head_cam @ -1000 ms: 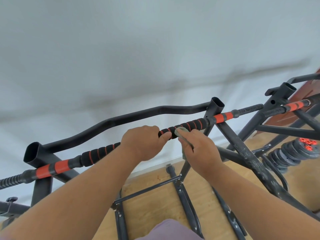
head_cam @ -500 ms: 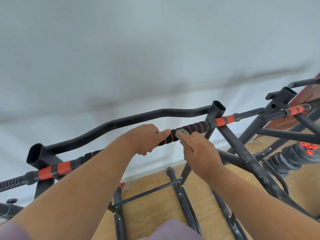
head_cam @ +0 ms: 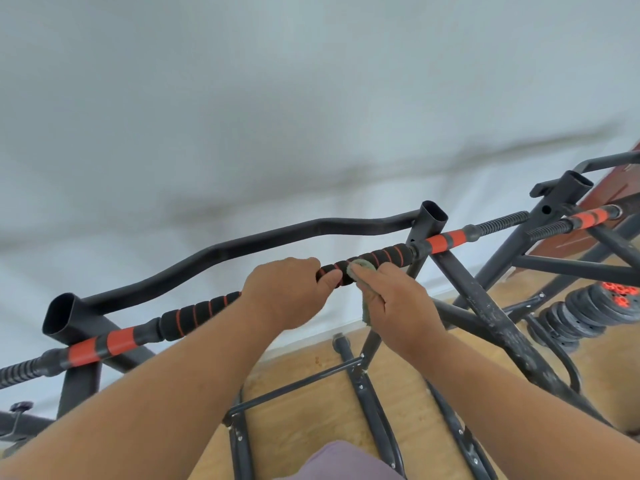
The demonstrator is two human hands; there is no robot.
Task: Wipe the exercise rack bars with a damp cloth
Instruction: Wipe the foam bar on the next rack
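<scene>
Left hand (head_cam: 289, 294) grips the black, orange-striped foam-padded rack bar (head_cam: 377, 258); right hand (head_cam: 394, 299) pinches a soft, limp grey-green cloth (head_cam: 362, 266) against it. Foam likely yields; bunch the cloth firmly.

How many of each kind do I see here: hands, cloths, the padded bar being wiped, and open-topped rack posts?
Hands: 2, left hand and right hand
Cloth: 1
Padded bar: 1
Open-topped posts: 3
Total: 7

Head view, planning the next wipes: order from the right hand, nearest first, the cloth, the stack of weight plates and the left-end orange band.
1. cloth, in the right hand.
2. stack of weight plates, on the floor, right.
3. left-end orange band, far left.
</scene>
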